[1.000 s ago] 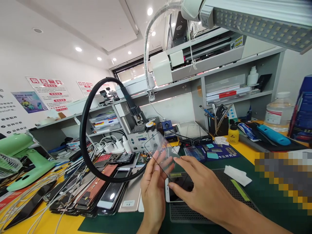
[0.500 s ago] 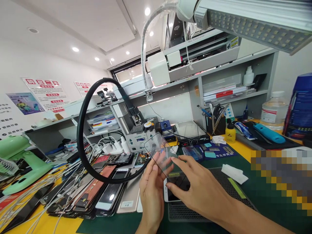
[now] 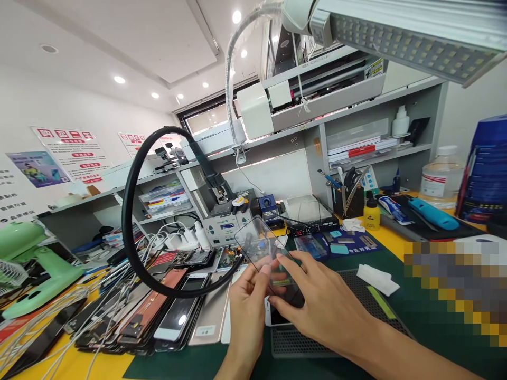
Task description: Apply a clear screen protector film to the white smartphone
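A clear glass screen protector (image 3: 253, 240) with a thin dark edge is tilted up between my hands. My left hand (image 3: 249, 295) pinches its lower left side, thumb in front and fingers visible through the glass behind. On the opposite side, my right hand (image 3: 322, 295) grips the protector's edge between thumb and fingers. Under my hands a white-framed phone (image 3: 273, 316) lies on a dark perforated pad (image 3: 293, 345), its screen partly hidden by my right hand.
Stacked phones and screens (image 3: 178, 316) are at the left, within the loop of a black hose (image 3: 129, 221). White folded wipes (image 3: 378, 278) and a yellow-green strip (image 3: 381, 302) lie right of my hands. A yellow bottle (image 3: 371, 215) stands farther back. An LED lamp (image 3: 415, 45) hangs overhead.
My left hand's fingers have curled and shifted, with the thumb now over the protector's lower edge. The right hand keeps its grip. The whole view has moved slightly.
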